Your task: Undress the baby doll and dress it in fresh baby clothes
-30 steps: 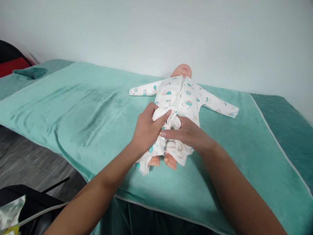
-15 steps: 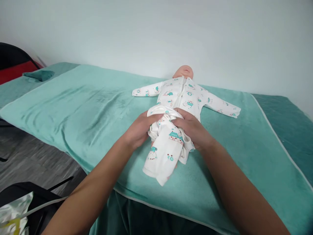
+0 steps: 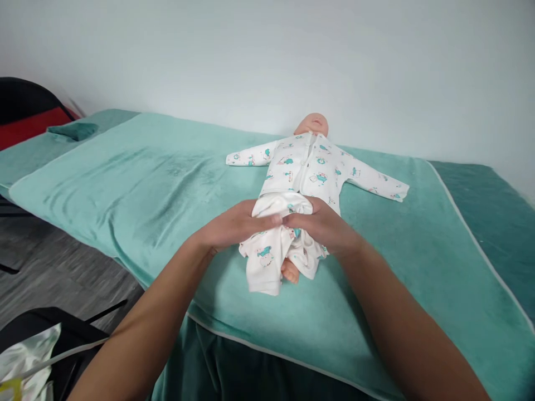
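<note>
A baby doll [image 3: 311,123] lies on its back on a teal blanket [image 3: 137,184], dressed in a white printed top [image 3: 307,170] with both sleeves spread out. White printed trousers [image 3: 267,259] sit bunched around its waist and legs. One bare foot [image 3: 290,270] shows below the cloth. My left hand [image 3: 234,225] grips the trousers' waistband on the left side. On the right side my right hand [image 3: 324,225] grips the same waistband. The fingertips of both hands almost meet over the doll's belly.
The blanket covers a table set against a white wall. A darker green cover [image 3: 489,206] shows at the right. A black and red chair [image 3: 25,111] stands at the far left. A crumpled foil bag [image 3: 25,365] and a black object [image 3: 62,340] lie at lower left.
The trousers have been pulled up from the doll's legs toward its waist. One trouser leg now covers the left leg, and only one foot shows. Both hands have moved together at the waist.
</note>
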`<state>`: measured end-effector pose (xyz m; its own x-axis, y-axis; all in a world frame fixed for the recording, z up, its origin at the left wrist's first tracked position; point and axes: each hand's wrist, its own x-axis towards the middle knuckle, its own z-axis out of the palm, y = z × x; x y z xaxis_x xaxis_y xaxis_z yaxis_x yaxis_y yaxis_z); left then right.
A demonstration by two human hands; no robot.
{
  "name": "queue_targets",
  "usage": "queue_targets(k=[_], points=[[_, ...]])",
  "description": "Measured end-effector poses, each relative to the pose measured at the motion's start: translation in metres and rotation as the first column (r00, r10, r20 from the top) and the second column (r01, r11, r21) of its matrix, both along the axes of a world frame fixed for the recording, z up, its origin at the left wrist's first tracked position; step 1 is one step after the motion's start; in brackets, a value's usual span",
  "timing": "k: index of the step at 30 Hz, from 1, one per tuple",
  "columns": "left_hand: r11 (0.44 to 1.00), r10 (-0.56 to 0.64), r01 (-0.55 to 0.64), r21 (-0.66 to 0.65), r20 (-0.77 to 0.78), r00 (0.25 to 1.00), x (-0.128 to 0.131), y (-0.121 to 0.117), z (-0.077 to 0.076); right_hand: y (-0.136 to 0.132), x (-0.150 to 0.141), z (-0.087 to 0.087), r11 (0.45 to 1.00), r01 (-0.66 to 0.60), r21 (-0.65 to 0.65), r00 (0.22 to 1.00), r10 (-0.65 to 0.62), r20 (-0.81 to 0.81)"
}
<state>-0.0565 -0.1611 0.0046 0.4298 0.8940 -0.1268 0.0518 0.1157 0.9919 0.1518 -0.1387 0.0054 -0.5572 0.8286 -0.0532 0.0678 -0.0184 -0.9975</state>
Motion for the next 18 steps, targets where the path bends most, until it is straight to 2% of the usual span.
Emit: queue_targets(k=[2, 4, 6, 9, 11, 13, 16, 18], points=[[0.994, -0.106, 0.106, 0.0, -0.09, 0.99, -0.004, -0.001, 0.003, -0.001, -0.001, -0.001, 0.996, 0.039, -0.082, 0.996, -0.045, -0.073], [0.994, -0.106, 0.103, -0.041, -0.071, 0.992, -0.003, -0.001, 0.001, -0.002, -0.002, 0.0, 0.99, 0.035, -0.135, 0.989, -0.053, -0.138], [0.997, 0.005, 0.002, -0.082, 0.081, 0.997, 0.004, -0.002, -0.003, -0.002, -0.002, 0.0, 0.988, 0.022, -0.15, 0.982, -0.049, -0.181], [0.974, 0.194, -0.146, -0.174, 0.304, 0.933, 0.018, -0.003, -0.008, -0.001, 0.0, 0.002, 0.992, -0.08, -0.094, 0.983, 0.063, -0.175], [0.957, 0.247, -0.175, -0.23, 0.338, 0.908, 0.025, -0.004, -0.008, 0.0, 0.001, 0.003, 0.983, -0.179, -0.041, 0.978, 0.174, -0.113], [0.948, 0.279, -0.201, -0.245, 0.342, 0.897, 0.03, -0.004, -0.007, 0.001, 0.002, 0.003, 0.977, -0.213, -0.027, 0.976, 0.212, -0.044], [0.947, 0.306, -0.249, -0.203, 0.341, 0.889, 0.032, -0.002, -0.008, 0.001, 0.001, -0.001, 0.992, -0.087, -0.092, 0.996, 0.086, -0.021], [0.959, 0.271, -0.227, -0.167, 0.322, 0.907, 0.029, 0.001, -0.011, 0.002, -0.001, -0.005, 0.986, -0.002, -0.165, 0.996, -0.013, -0.086]])
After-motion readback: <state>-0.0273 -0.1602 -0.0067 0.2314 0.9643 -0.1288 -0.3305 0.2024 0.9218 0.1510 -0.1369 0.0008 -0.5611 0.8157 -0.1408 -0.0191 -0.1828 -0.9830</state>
